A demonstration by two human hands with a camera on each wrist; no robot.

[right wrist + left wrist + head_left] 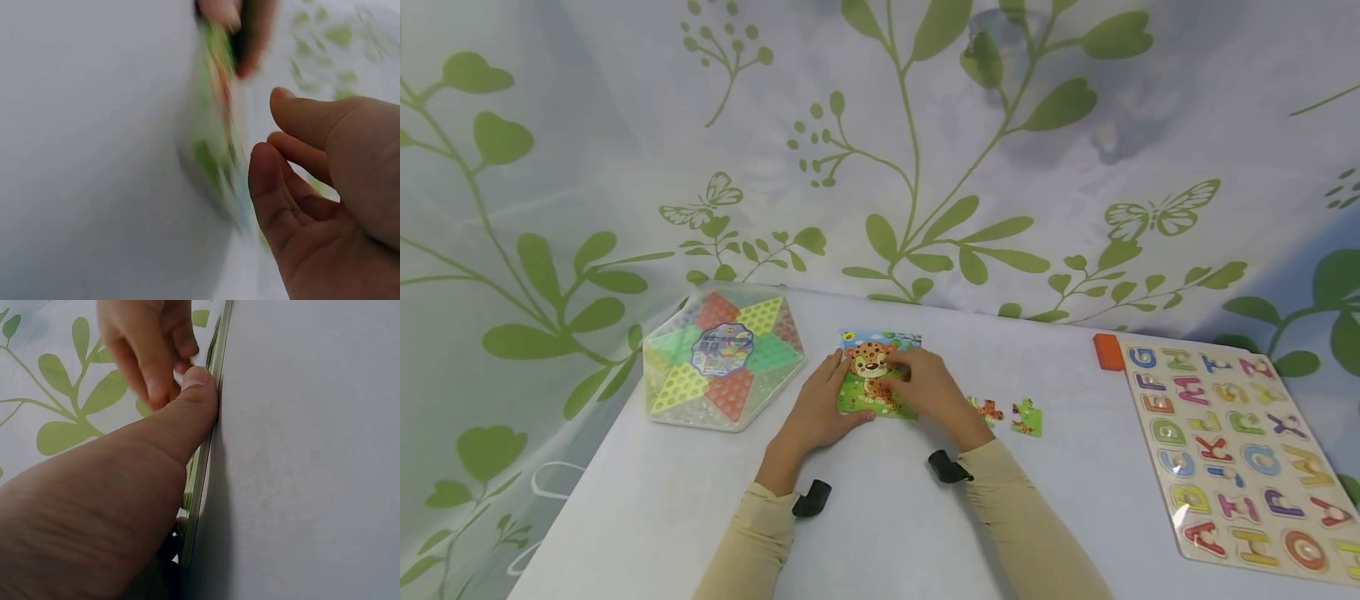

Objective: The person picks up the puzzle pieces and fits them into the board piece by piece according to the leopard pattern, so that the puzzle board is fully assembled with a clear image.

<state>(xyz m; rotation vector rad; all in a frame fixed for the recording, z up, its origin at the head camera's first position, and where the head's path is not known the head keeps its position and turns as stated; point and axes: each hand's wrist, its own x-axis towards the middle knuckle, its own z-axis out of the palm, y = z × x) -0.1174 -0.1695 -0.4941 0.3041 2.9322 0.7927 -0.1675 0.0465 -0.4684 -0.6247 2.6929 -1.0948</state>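
A leopard picture puzzle [874, 387] lies on the white table, its cub on green grass under blue sky. My left hand [824, 406] rests along its left side, fingers extended, with the thumb [199, 378] against the near edge. Over the right part of the picture is my right hand [931, 385], its fingers loosely bent. In the right wrist view a gap shows between thumb [300, 115] and fingers, with nothing held there. Right of the board lie two loose puzzle pieces [1027, 418], one partly covered by the right wrist.
On the left sits a hexagonal Chinese checkers board [763, 385] in clear wrapping. At the right lies a wooden alphabet board [1246, 467], with an orange block [1108, 352] at its far left corner. A leaf-patterned curtain [820, 217] hangs behind the table.
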